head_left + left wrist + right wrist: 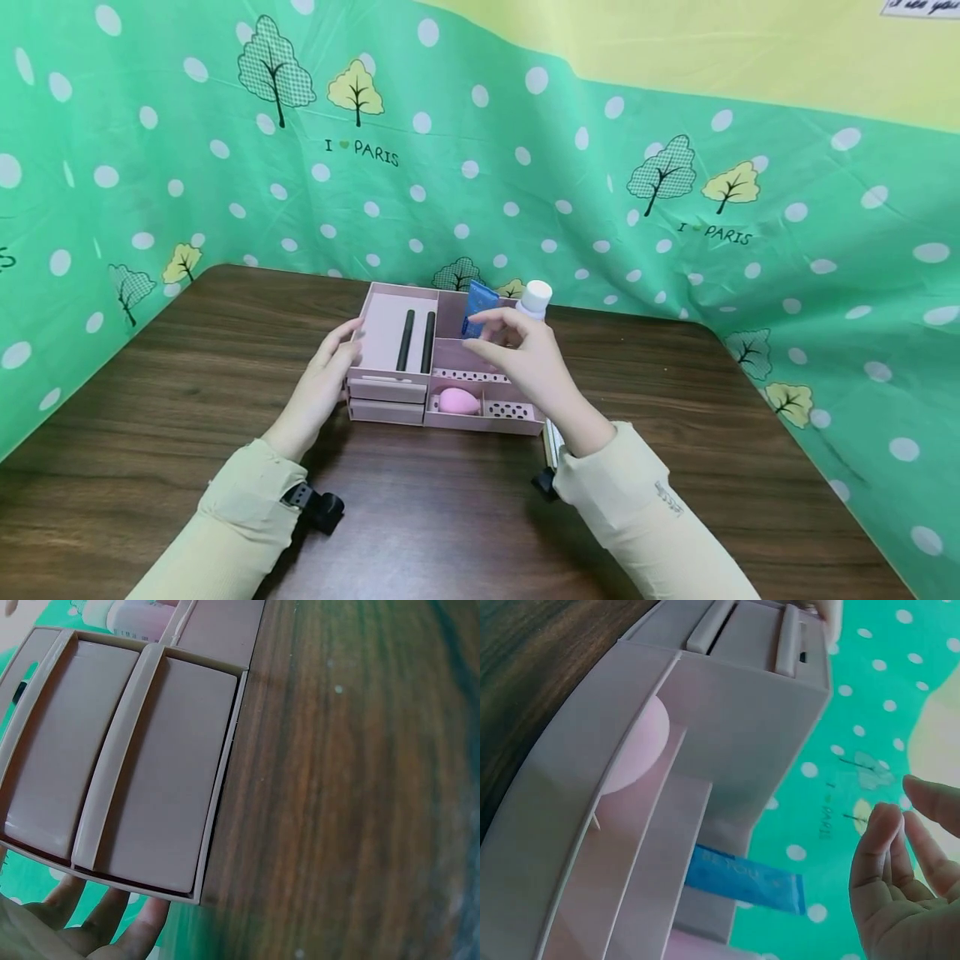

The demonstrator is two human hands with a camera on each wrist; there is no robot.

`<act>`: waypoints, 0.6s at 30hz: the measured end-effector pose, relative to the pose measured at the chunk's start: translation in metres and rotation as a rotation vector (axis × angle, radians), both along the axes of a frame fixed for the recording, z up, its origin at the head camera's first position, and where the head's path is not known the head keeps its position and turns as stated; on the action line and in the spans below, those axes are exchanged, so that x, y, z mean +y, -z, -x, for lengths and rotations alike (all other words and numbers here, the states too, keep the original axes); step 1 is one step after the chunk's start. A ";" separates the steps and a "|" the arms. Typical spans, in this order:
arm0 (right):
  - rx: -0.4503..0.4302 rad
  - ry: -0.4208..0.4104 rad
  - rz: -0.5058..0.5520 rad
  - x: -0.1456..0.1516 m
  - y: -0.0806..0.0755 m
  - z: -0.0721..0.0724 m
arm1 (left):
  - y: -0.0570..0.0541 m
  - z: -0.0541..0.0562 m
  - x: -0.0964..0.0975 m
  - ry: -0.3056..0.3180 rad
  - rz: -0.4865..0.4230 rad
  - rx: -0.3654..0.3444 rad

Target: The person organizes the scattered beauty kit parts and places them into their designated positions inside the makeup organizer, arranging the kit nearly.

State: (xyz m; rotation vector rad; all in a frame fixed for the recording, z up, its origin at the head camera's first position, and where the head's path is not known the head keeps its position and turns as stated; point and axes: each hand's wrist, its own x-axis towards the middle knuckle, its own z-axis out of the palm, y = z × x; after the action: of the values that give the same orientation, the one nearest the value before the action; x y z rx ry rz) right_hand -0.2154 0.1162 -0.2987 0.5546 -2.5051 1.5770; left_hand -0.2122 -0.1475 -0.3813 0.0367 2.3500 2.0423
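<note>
A pink desktop organizer with two front drawers stands on the table. My left hand rests against its left side, with straight fingers along the side wall in the left wrist view. Above the right compartments hovers my right hand, thumb and forefinger bent toward each other with nothing between them. Behind its fingertips in the head view, a blue tube stands upright in a back compartment. A white-capped bottle is beside the tube, partly hidden by the hand. A pink makeup sponge lies in the front compartment.
Two dark pencil-like sticks lie on the organizer's top tray. A pale flat item beside the right front corner is partly covered by the right sleeve. Behind the brown wooden table hangs a green dotted cloth.
</note>
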 end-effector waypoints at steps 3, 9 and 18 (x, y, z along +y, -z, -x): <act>0.001 0.003 0.024 0.012 0.000 -0.007 | 0.001 0.000 0.000 -0.003 -0.011 -0.002; 0.007 0.041 0.058 0.037 -0.001 -0.019 | 0.002 0.003 0.000 -0.004 0.006 -0.011; -0.013 0.111 0.093 0.065 0.000 -0.026 | 0.000 0.002 0.000 -0.006 0.038 -0.027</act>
State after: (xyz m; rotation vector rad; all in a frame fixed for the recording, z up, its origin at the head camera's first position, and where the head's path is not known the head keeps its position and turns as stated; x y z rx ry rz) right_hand -0.1889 0.1810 -0.2989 0.3882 -2.4114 1.6499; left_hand -0.2144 -0.1471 -0.3817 0.0007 2.3757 1.9870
